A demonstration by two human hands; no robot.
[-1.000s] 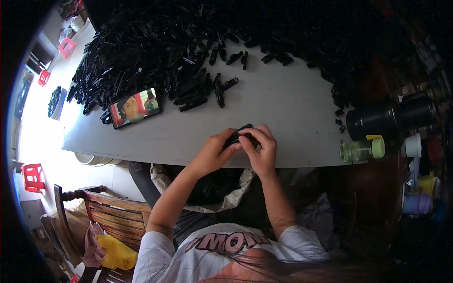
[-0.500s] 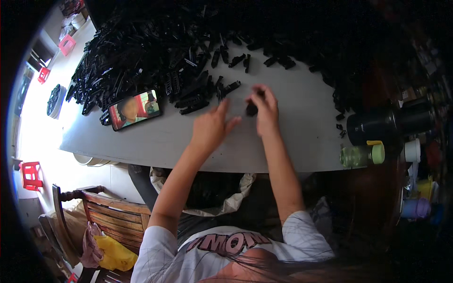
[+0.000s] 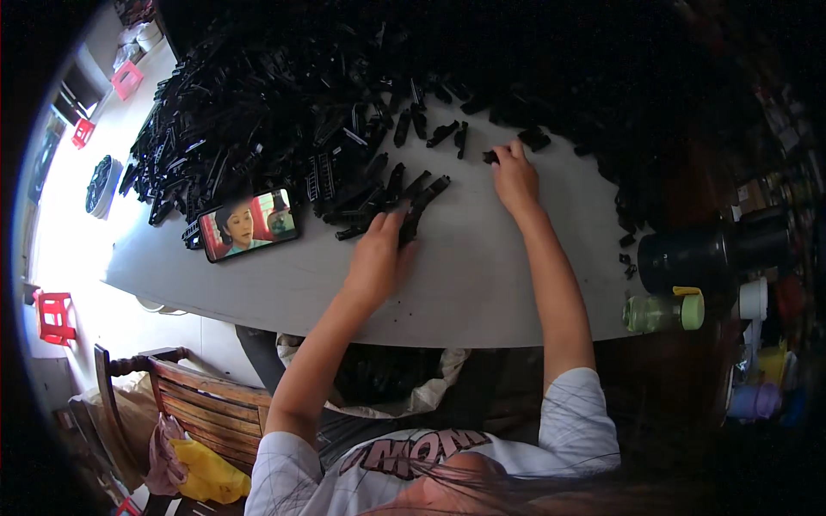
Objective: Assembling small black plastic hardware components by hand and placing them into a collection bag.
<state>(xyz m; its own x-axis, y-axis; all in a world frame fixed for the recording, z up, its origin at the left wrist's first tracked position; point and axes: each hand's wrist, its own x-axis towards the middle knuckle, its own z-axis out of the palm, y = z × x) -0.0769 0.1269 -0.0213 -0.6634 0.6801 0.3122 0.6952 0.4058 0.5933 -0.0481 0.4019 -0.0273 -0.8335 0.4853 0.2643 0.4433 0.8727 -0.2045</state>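
Observation:
My left hand [image 3: 376, 262] is at the near edge of a cluster of small black plastic parts. Its thumb and fingers, slightly blurred, close around one long black plastic part [image 3: 409, 225]. Farther off to the right, my right hand [image 3: 518, 183] pinches a small black plastic part [image 3: 490, 157] at its fingertips; the fingers hide some of it. Just beyond that hand lies another dark part [image 3: 535, 139]. Several similar parts, such as this slim one [image 3: 462, 139], rest on the grey table [image 3: 465, 267] between the hands and the large black heap [image 3: 249, 129].
A phone [image 3: 249, 225] playing a video leans at the heap's near edge. At the right stand a black bottle [image 3: 684, 258] and a green-lidded clear bottle [image 3: 662, 311]. A pale sack [image 3: 430, 396] hangs below the table edge, and a wooden chair [image 3: 206, 396] is at the lower left.
My right hand has moved away and to the right from the table's middle, where it held a black part. My left hand, open before, has come to the cluster and closed on a part.

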